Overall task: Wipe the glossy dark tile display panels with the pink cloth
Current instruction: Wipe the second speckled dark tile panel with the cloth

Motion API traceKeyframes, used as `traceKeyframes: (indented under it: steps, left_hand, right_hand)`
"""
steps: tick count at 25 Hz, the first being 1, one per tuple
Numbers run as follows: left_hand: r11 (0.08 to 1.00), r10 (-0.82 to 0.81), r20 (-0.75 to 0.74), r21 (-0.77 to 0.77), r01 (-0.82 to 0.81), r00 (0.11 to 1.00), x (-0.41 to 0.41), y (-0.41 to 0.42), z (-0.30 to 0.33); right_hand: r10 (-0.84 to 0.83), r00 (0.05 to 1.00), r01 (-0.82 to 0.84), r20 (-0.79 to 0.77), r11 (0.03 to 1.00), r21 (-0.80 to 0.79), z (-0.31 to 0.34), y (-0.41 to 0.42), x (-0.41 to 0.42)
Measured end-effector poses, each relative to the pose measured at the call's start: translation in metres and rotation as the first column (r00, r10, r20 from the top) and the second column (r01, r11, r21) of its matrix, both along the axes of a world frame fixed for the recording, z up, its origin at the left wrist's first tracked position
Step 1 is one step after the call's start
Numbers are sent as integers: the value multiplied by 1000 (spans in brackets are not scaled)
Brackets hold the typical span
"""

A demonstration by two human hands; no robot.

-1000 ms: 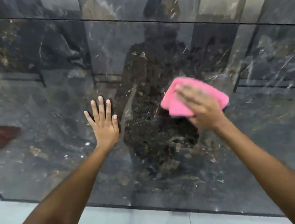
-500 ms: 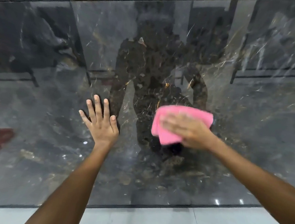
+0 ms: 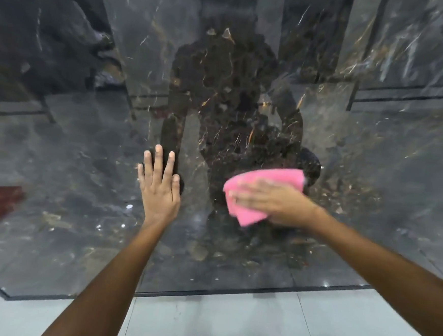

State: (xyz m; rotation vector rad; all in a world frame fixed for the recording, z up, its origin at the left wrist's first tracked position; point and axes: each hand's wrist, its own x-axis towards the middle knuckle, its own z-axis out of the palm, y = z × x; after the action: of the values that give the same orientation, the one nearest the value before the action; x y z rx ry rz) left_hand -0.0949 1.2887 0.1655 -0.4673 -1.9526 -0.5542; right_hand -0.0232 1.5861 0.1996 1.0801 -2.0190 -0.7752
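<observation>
The left hand (image 3: 159, 189) is lying flat against the glossy dark tile panel (image 3: 82, 170), fingers straight and slightly spread, holding nothing, about midway along the panel's width and above its lower edge. Just to the right of it, apart from it, the right hand (image 3: 273, 202) is pressing the pink cloth (image 3: 264, 180) onto the same panel with its fingers laid flat over the bunched fabric; that hand is blurring. The cloth is sticking out above and below the fingers. A pale tiled floor (image 3: 229, 325) is showing beneath the panel's lower edge.
</observation>
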Motion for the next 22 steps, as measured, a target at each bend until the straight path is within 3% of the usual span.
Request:
traceKeyframes:
  steps: [1,2,3,4,5,6,7,8,9,10,11,12,13,14,15,16,17,18,19,20,21,22]
  left_hand:
    - [999,22,-2,-38,-22,1000,-1,-2,-14]
    - [997,52,-13,-62,-53,999,-4,-1,-25]
    - [994,82,-38,-63,-85,996,-9,1,-34]
    - [993,103,-65,-43,-106,993,-14,3,-38]
    - [993,114,-88,-14,-116,990,-16,6,-39]
    - [993,122,-112,8,-121,986,-18,7,-39]
    - [992,127,-134,17,-126,983,-18,9,-39]
    - [992,123,-145,20,-122,982,-18,9,-39]
    - [993,115,-151,26,-112,982,-18,9,-40]
    - [994,112,-158,34,-108,981,-17,10,-41]
    - [993,114,-161,47,-108,980,-16,12,-42]
    - [992,113,-151,67,-104,982,-15,13,-43]
    - [992,108,-136,83,-97,985,-15,14,-45]
    - [992,102,-124,89,-91,987,-14,15,-48]
    - [993,96,-120,79,-87,988,-14,16,-50]
    - [995,85,-111,60,-79,990,-14,14,-55]
    - [997,67,-103,39,-63,992,-14,11,-62]
    - [999,51,-110,13,-50,993,-15,7,-70]
    - [998,51,-124,-19,-53,991,-16,4,-79]
    - [997,57,-133,-43,-63,989,-16,1,-87]
    - [996,59,-140,-60,-67,988,-17,-1,-94]
    - [995,54,-149,-72,-65,987,-18,-4,-102]
  right_hand:
    - [-60,996,41,-71,968,-248,21,17,0]
    - [-146,985,83,-90,868,-489,35,33,3]
    - [-227,971,122,-80,750,-650,35,44,6]
    - [-292,953,149,-85,693,-705,17,50,7]
    - [-336,939,203,-70,708,-677,-17,49,9]
    - [-326,945,256,-36,803,-538,-58,46,12]
    - [-263,965,258,25,919,-298,-91,44,17]
    - [-226,969,231,101,972,-44,-111,46,25]
    - [-199,972,184,124,975,123,-118,50,27]
    - [-153,985,138,78,976,167,-111,51,25]
    - [-137,990,136,14,989,63,-94,46,21]
    - [-147,989,139,-35,976,-169,-71,33,16]
    - [-163,984,109,-74,875,-472,-49,17,10]
    - [-186,979,71,-88,705,-705,-31,2,3]
    - [-203,975,44,-93,584,-811,-26,-11,-4]
    - [-215,970,41,-114,607,-794,-33,-23,-10]
    - [-209,968,67,-142,752,-656,-58,-30,-14]
    - [-126,982,66,-143,928,-367,-91,-32,-17]
    - [-69,994,65,-81,997,-51,-118,-29,-13]
    - [-68,997,72,-30,984,161,-135,-21,-10]
    - [-60,998,61,-12,973,221,-141,-18,-9]
    - [-34,999,36,-19,991,131,-137,-23,-12]
